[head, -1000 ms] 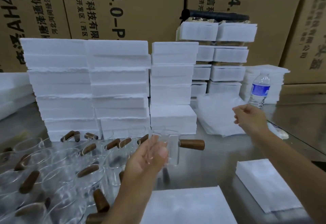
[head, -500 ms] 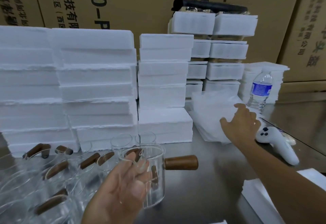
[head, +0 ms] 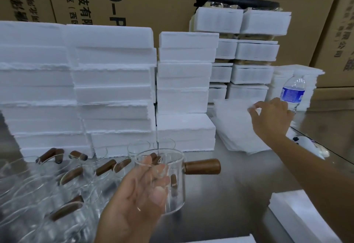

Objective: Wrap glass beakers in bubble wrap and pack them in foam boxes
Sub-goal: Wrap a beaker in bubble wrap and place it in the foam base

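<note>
– Glass beaker [head: 164, 189], where is it?
– In the left hand [head: 138, 198], held over the steel table [head: 235, 185], fingers curled round its wall, the wooden handle [head: 203, 166] sticking out to the right.
– And the right hand [head: 272, 120]?
– Out over the bubble wrap stack [head: 235, 139], thumb and forefinger closed on the edge of the top sheet [head: 237, 112]. I judge this the fetch-a-sheet step; nothing is wrapped yet.
– Next move?
– Peel off one sheet only, bring it to the bare steel in front, then lay the beaker on it. The sheets look thin, so two may lift together.
– Room?
– Open steel lies between the hands. To the left the other beakers [head: 67, 175] crowd close; the foam boxes [head: 115, 89] wall the back, just beside the wrap. A water bottle [head: 293, 93] stands just behind the right hand, and the table's edge, or a seam, runs near that wrist. Another foam box [head: 298, 216] sits near right.
</note>
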### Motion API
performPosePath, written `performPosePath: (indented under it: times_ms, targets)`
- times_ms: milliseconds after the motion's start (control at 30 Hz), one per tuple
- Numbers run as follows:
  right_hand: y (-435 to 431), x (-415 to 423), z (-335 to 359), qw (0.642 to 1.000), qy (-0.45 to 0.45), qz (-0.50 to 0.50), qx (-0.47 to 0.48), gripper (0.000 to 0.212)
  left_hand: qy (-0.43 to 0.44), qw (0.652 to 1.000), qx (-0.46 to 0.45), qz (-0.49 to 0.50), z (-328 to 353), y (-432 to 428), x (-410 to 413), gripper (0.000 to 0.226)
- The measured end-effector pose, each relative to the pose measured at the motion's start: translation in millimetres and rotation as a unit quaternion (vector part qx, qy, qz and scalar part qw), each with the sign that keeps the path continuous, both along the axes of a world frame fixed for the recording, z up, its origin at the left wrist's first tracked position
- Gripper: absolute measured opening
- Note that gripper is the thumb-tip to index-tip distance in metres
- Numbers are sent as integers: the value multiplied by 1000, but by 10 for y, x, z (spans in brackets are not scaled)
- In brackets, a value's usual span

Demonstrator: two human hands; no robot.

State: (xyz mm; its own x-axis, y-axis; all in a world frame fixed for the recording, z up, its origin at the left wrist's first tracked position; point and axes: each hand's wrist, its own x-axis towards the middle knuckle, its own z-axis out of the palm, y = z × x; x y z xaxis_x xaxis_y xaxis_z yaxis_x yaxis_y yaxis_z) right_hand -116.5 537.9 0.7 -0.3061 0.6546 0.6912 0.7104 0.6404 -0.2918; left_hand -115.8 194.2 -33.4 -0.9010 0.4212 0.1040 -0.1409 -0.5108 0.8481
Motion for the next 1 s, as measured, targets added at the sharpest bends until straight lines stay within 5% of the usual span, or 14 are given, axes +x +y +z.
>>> performPosePath:
  times_ms: [67,133,300,500,600,767,867,933,1000]
  targets:
    - [-108,59,122,1000,19,18,-13,27,49,999,-21,-3,-43,-39,7,100]
    - [-238,144,250,997,47,66,-17,26,75,996,-38,13,-30,-44,48,112]
    - [-750,484,502,939,122,299,-116,21,100,994,-37,12,-18,-94,127,103]
    - [-1468,918,586,875,175,405,-201,25,83,996,30,31,160,-195,247,89]
    - [-1823,1066,633,766,273,480,-330,22,91,992,74,51,319,-324,303,70]
    - [-2305,1153,641,526,442,481,-545,7,128,983,111,70,633,-596,403,46]
    - [-2578,1118,411,448,481,432,-618,22,155,979,114,71,795,-723,470,49]
    - [-2776,1084,190,443,518,379,-626,29,171,977,111,68,860,-795,499,58]
    - [-2985,1091,-29,515,530,317,-594,16,178,978,86,64,868,-857,511,70]
